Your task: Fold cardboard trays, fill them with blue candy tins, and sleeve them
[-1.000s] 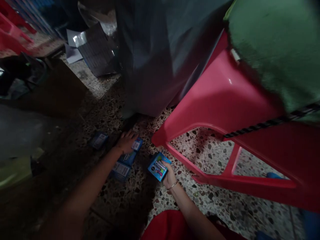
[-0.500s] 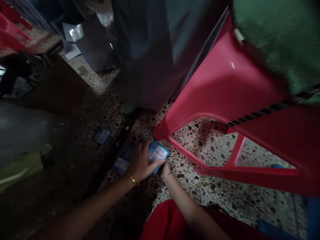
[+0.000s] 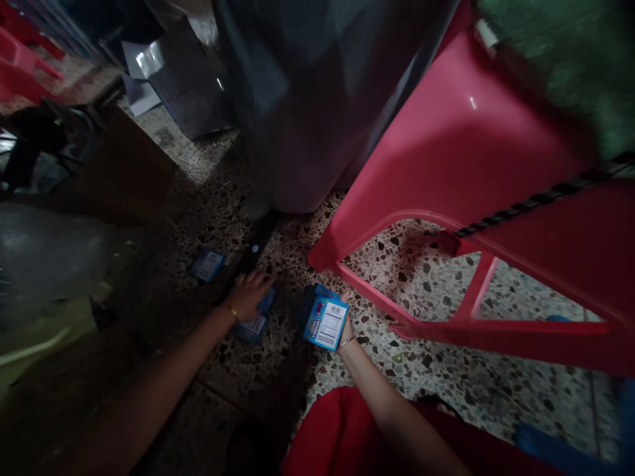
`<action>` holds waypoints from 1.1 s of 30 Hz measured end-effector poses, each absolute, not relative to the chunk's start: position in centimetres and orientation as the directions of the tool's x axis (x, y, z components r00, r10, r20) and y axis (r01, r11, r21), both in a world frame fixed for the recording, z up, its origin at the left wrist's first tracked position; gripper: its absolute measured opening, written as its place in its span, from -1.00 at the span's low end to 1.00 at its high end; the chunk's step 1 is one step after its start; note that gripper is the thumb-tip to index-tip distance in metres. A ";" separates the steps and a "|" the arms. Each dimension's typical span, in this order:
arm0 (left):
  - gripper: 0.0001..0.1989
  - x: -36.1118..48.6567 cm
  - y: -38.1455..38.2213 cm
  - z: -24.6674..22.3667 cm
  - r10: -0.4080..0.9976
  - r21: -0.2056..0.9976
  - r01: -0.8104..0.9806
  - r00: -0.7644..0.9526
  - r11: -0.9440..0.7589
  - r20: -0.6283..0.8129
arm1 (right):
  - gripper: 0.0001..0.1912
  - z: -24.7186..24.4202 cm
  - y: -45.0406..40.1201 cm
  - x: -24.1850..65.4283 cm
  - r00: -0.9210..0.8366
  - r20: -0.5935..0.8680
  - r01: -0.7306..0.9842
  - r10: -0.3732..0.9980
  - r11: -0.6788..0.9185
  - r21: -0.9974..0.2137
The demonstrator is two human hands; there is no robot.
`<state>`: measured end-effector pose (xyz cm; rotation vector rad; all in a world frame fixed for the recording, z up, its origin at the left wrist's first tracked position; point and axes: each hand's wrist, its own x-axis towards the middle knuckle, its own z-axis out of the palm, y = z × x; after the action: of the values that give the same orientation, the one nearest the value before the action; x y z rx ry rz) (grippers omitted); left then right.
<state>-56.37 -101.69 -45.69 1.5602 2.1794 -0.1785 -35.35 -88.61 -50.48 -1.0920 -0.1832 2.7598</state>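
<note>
My right hand (image 3: 346, 328) holds a small stack of flat blue packets (image 3: 328, 324) from the side, the top one with a white printed label facing up. To the left, my left hand (image 3: 252, 294) reaches down over more blue packets (image 3: 252, 327) on the speckled floor, its fingers stretched and apart. Those fingers partly cover one packet; whether they touch it is hard to tell in the dim light. Another blue packet (image 3: 208, 264) lies farther left, beyond a dark strip on the floor.
A pink plastic stool (image 3: 421, 165) stands at the right, a striped cord (image 3: 536, 201) across it. A dark draped sheet (image 3: 307, 99) hangs ahead. At the left are a brown cardboard box (image 3: 129, 172), a grey carton (image 3: 186, 82) and clear plastic (image 3: 44, 251).
My left hand has left the stack in my right hand and moved left to the packets on the floor. The right hand still holds its stack, label now in full view.
</note>
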 end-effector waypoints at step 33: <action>-0.37 -53.2 -112.0 -47.4 0.808 0.103 0.957 -0.168 0.271 -0.565 | -0.49 -49.1 -90.4 -35.5 -0.747 -0.665 0.018 0.001 -1.000 -0.022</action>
<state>-53.20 -112.00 -47.38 1.5859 2.0286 -0.3777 -35.51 -90.41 -49.07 -1.1201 -0.0425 2.9441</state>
